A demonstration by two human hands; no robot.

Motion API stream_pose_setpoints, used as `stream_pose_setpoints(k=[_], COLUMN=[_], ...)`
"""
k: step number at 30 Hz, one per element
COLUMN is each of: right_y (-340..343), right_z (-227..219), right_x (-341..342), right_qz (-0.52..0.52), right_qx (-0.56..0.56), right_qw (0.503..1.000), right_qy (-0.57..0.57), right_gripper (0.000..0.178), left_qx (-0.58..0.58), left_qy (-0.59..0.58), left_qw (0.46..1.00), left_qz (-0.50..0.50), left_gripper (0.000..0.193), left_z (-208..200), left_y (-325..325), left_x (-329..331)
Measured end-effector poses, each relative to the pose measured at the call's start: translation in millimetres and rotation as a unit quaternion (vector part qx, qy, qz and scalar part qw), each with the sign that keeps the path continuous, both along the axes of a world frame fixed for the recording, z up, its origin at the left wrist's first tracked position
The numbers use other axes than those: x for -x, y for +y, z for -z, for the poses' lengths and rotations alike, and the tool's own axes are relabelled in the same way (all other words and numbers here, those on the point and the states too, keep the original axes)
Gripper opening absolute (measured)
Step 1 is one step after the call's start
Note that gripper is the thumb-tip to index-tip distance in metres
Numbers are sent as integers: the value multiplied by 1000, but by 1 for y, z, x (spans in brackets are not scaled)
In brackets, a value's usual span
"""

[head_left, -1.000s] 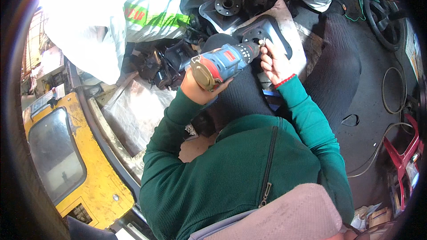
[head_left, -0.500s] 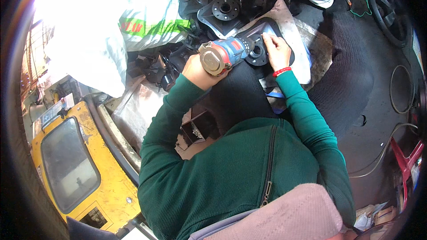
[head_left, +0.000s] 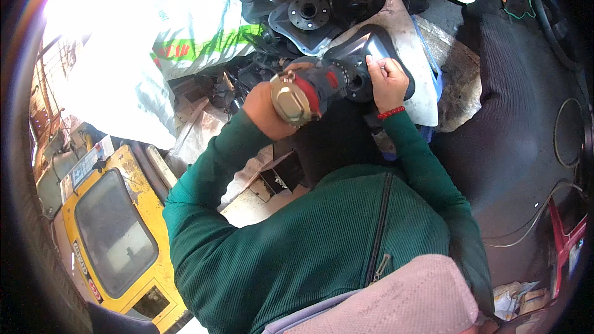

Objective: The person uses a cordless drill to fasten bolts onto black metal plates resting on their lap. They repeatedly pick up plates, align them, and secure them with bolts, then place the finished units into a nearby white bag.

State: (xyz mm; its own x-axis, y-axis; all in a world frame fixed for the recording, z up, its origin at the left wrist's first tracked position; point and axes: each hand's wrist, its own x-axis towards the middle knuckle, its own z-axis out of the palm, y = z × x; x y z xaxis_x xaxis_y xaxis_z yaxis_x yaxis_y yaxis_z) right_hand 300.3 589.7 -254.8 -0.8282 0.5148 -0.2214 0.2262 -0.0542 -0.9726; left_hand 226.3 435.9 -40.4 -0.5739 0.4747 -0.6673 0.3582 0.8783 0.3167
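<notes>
Your left arm bends forward, its hand (head_left: 265, 111) wrapped round the power drill (head_left: 328, 83), which points at the hub of a black flanged part (head_left: 361, 51). Your right hand (head_left: 390, 85) curls over that part, thumb and forefinger close; whether they pinch anything, I cannot tell. The part overlaps a white sheet (head_left: 421, 102); grey floor (head_left: 526, 167) spreads right, a yellow machine panel (head_left: 162, 235) stands left. You have one drill, and two more round flanges (head_left: 308, 11) show clearly ahead.

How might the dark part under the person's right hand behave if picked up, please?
The dark part probably feels stiff, given its crisp, smoothly curved outline. Its glossy surface may be somewhat slippery. Its broad, rounded-corner shape seems unlikely to roll.
</notes>
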Motion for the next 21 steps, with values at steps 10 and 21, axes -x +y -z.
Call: stream_pose_setpoints(k=[10,21], right_y=[3,2], right_z=[6,19], right_x=[-4,-4], right_qz=[-19,-51], right_qx=[31,-92], right_qw=[999,994], right_qy=[12,-4], right_gripper=[26,39], left_qx=[-27,-75], left_qy=[-63,152], left_qw=[995,984], left_qz=[-69,45], left_gripper=[67,24], left_z=[12,33], left_y=[14,-15], left_x=[2,-31])
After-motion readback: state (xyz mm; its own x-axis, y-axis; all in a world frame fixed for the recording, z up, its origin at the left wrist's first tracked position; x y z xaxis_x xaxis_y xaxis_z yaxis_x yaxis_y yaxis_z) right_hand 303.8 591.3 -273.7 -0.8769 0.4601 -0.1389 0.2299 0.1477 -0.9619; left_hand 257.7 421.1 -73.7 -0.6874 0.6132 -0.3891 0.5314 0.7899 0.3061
